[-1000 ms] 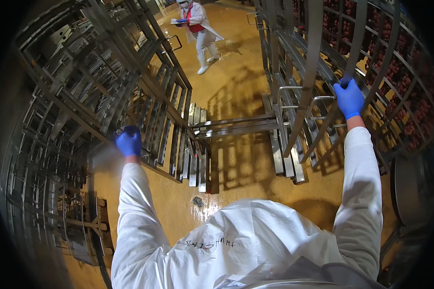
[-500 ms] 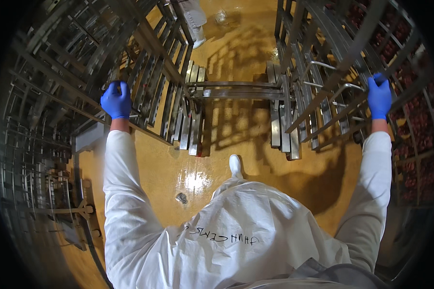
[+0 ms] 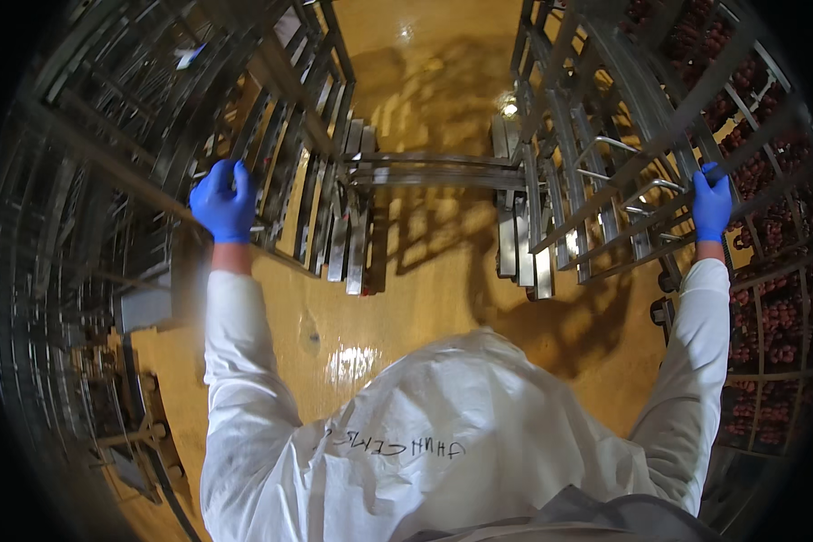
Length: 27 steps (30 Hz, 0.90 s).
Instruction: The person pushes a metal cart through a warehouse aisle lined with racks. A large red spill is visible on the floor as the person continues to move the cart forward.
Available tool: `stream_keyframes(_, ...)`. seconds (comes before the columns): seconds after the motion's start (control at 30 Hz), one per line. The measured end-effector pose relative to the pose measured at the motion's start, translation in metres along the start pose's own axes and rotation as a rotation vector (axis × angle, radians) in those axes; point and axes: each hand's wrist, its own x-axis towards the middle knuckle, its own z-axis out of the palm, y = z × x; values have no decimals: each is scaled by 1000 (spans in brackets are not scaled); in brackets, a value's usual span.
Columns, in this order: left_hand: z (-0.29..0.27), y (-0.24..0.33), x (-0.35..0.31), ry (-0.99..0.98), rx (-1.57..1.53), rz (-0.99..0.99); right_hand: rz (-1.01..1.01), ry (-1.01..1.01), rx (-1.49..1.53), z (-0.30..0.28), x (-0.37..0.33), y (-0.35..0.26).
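Observation:
In front of me stands a tall metal rack trolley (image 3: 432, 180), its two barred sides joined low down by crossbars. My left hand (image 3: 223, 203), in a blue glove, is closed round a bar at the near edge of the left side. On the right side, my blue-gloved right hand (image 3: 712, 208) is closed round another bar. Both arms, in white sleeves, reach forward and wide apart. Bent metal rods (image 3: 655, 186) stick out among the right side's bars.
Racks hung with reddish pieces (image 3: 777, 316) stand close along the right. More metal racks crowd the left, near a grey panel (image 3: 146, 308) and a wheeled frame (image 3: 154, 432). The ochre floor (image 3: 406, 316) looks shiny and wet.
The trolley and both hands keep nearly the same place before me while the surroundings shift. A person in white at the top and my white boot have left the view. More reddish pieces show at right.

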Motion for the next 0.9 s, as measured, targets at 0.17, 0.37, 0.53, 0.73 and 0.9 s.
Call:
stream_keyframes(0.17,8,20,-6,10,-99,-34,-34,3,18,7,-2,13)
stream_keyframes(0.37,11,3,-2,39,62,-22,133,26,-140,7,-16,-40)
stream_keyframes(0.53,58,-20,-19,18,183,-82,209,-20,-140,61,-5,-15)
stream_keyframes(0.73,86,-44,19,-10,136,20,249,-53,-87,118,20,-17)
stream_keyframes(0.9,101,-71,47,-6,114,-38,256,-71,-101,137,63,-44)
